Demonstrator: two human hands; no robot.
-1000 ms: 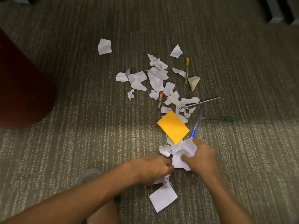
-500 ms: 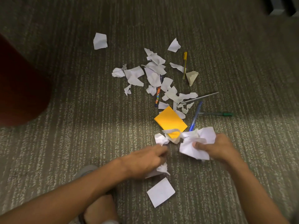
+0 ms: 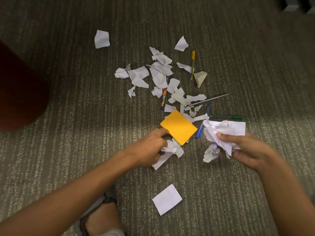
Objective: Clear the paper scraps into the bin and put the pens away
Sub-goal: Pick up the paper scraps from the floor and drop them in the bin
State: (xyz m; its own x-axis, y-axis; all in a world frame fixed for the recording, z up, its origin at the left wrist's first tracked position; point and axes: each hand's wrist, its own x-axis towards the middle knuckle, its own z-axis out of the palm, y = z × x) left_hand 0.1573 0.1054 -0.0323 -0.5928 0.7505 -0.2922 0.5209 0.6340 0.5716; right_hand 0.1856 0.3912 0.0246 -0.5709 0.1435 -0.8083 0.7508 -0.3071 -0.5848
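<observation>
Clutching a loose wad of paper (image 3: 221, 133), the right hand (image 3: 247, 150) risks dropping bits; the left hand (image 3: 150, 150) pinches scraps (image 3: 170, 149) on the floor (image 3: 68, 150); pens (image 3: 192, 65) lie scattered.

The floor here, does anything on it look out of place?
Yes. Torn white paper scraps and several pens, such as the yellow pen, lie strewn over the carpet. One scrap sits apart at far left. An orange pad lies askew among them.
</observation>
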